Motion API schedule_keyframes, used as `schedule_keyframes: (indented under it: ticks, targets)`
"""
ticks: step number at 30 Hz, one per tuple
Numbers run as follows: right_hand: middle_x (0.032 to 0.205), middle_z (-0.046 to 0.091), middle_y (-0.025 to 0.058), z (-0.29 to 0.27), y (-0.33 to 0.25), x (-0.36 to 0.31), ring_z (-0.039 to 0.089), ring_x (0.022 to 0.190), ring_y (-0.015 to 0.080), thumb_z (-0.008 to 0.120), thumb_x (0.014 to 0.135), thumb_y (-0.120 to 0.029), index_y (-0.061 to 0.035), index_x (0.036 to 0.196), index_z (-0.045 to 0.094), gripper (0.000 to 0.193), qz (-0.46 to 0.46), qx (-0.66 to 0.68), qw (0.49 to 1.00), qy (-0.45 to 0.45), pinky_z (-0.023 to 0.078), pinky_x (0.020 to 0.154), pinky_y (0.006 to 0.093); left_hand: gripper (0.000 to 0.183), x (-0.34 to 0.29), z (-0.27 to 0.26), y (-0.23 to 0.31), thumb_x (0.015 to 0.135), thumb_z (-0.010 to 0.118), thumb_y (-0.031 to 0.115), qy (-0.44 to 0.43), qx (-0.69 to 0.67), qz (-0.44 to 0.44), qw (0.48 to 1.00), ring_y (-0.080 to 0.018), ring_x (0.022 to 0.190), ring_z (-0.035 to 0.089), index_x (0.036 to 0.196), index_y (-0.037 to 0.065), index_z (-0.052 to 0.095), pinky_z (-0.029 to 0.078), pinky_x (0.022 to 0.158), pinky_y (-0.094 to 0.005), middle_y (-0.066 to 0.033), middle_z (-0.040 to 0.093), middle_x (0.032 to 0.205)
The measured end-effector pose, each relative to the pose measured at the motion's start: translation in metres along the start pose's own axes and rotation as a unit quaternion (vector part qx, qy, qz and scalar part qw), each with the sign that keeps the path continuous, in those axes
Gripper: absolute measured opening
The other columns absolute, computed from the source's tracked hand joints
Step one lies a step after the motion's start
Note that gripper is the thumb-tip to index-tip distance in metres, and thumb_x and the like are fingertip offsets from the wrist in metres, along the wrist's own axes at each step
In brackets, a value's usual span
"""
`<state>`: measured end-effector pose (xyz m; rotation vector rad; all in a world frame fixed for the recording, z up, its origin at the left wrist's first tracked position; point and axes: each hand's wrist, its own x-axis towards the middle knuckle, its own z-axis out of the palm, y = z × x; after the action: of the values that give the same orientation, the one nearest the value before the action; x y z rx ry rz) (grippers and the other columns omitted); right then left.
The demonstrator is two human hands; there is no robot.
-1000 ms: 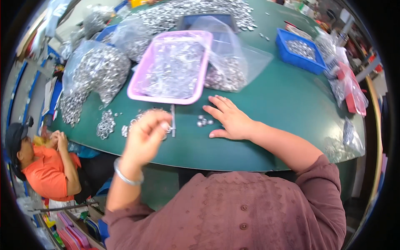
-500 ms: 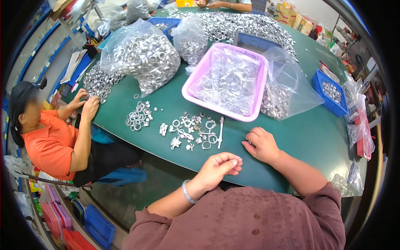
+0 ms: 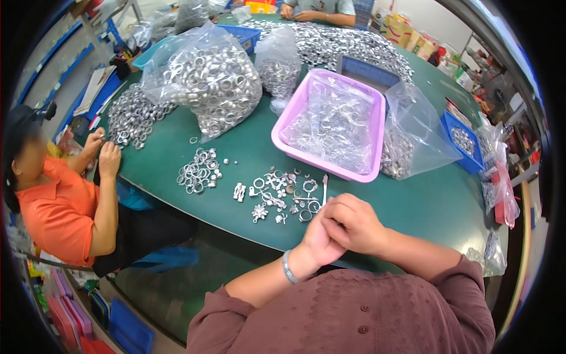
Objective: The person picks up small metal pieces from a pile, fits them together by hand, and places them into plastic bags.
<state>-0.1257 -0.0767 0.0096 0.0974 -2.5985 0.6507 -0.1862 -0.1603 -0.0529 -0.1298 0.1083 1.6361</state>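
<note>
My left hand (image 3: 320,243), with a pale bangle (image 3: 288,266) on its wrist, meets my right hand (image 3: 357,226) over the front edge of the table. Both are closed, fingers pressed together; anything between them is hidden. Just beyond lies a spread of small silvery metal pieces (image 3: 275,187): rings, a flower shape (image 3: 259,213) and other charms. A slim metal stick (image 3: 325,190) lies just past my knuckles. To the left is a loose pile of metal rings (image 3: 199,171). A pink plastic tub (image 3: 282,144) holding clear bags of metal pieces stands farther back.
Large clear bags of rings (image 3: 206,79) stand at the back left. Beside the tub slumps another clear bag (image 3: 415,138). A blue basket (image 3: 466,141) sits right. A co-worker in orange (image 3: 56,218) handles pieces at left; another person's hands (image 3: 303,15) are at the far side.
My right hand has come off the table and moved left to join my left hand, its fingers now against it. The view has shifted slightly. The co-worker's hands have drawn back from the heap.
</note>
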Motion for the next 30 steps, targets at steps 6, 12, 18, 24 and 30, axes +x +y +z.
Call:
schedule_keyframes:
  ticks: [6,12,18,24,30]
  targets:
    - [0.092,0.052,0.0082,0.008,-0.023,0.022,0.049,0.088,0.0275,0.064,0.068,-0.013,-0.0055,0.084,0.056,0.02,-0.074,0.074,0.993,-0.058,0.041,0.076,0.0366,0.036,-0.04,0.004,0.034,0.091,0.035,0.034,0.022,0.01,0.061,0.998,-0.0187,0.094,0.054,0.106,0.006,0.05,0.044,0.083,-0.0319,-0.0065,0.055,0.101]
    - [0.082,0.056,0.0098,-0.037,0.0,0.042,0.054,0.079,0.03,0.062,0.069,-0.006,-0.0041,0.085,0.056,0.018,-0.097,-0.006,0.995,-0.028,0.043,0.069,0.0385,0.044,-0.079,0.0,0.076,0.092,0.033,0.032,-0.034,-0.084,0.145,0.985,-0.0309,0.105,0.051,0.117,-0.001,0.045,0.042,0.09,-0.0433,-0.019,0.051,0.114]
    - [0.085,0.056,0.0125,-0.08,0.022,-0.011,0.057,0.076,0.0284,0.064,0.069,-0.007,-0.0037,0.093,0.058,0.025,0.22,-0.051,0.957,-0.18,0.046,0.067,0.0341,0.045,-0.097,-0.018,0.079,0.092,0.032,0.031,-0.063,-0.038,0.144,0.987,-0.0341,0.111,0.045,0.118,-0.002,0.046,0.036,0.095,-0.0454,-0.0208,0.047,0.119]
    - [0.087,0.052,0.0139,-0.034,0.049,-0.057,0.051,0.083,0.0324,0.058,0.066,-0.002,-0.0027,0.086,0.057,0.02,0.182,-0.122,0.965,-0.147,0.044,0.072,0.0376,0.045,-0.084,-0.015,0.06,0.091,0.033,0.034,-0.052,-0.024,0.079,0.995,-0.035,0.114,0.043,0.116,0.0,0.049,0.032,0.098,-0.0466,-0.0192,0.048,0.12]
    - [0.085,0.051,0.0129,-0.033,0.01,-0.019,0.052,0.08,0.0316,0.055,0.063,0.003,-0.0019,0.079,0.054,0.016,0.127,0.046,0.981,-0.142,0.045,0.069,0.0367,0.044,-0.077,-0.011,0.053,0.091,0.033,0.034,-0.016,-0.009,0.038,0.999,-0.0337,0.113,0.043,0.117,0.0,0.047,0.032,0.098,-0.0459,-0.0176,0.048,0.119]
